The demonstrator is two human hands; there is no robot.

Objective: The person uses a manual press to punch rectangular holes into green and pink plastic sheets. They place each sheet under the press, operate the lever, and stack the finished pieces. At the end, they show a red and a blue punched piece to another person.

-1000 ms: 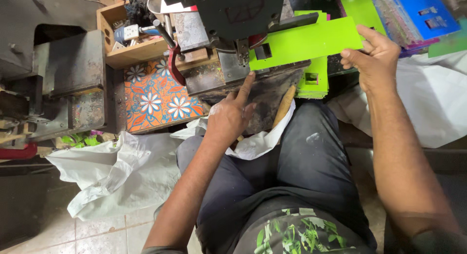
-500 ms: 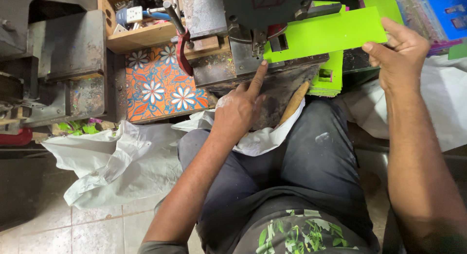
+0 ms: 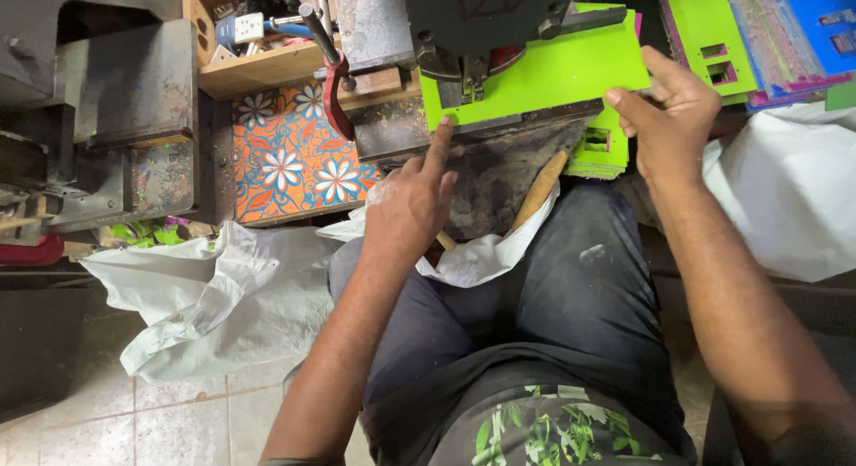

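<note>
A bright green flat sheet (image 3: 553, 74) lies under the dark head of a punching machine (image 3: 481, 20). My right hand (image 3: 669, 118) grips the sheet's right edge between thumb and fingers. My left hand (image 3: 410, 203) rests on the machine's dark worn bed (image 3: 499, 172), its index finger pointing up and touching the sheet's lower left corner. A wooden stick (image 3: 539, 189) leans on the bed between my hands.
A pile of punched green pieces (image 3: 599, 145) sits below the sheet; more green and blue sheets (image 3: 767, 29) are stacked at upper right. A flowered orange tile (image 3: 299, 163), wooden box (image 3: 259, 56), red-handled lever (image 3: 334, 91), white sacks (image 3: 223, 296) surround my lap.
The green sheet has slid left and further under the machine head. My right hand followed it, and my left index finger now touches its lower left corner.
</note>
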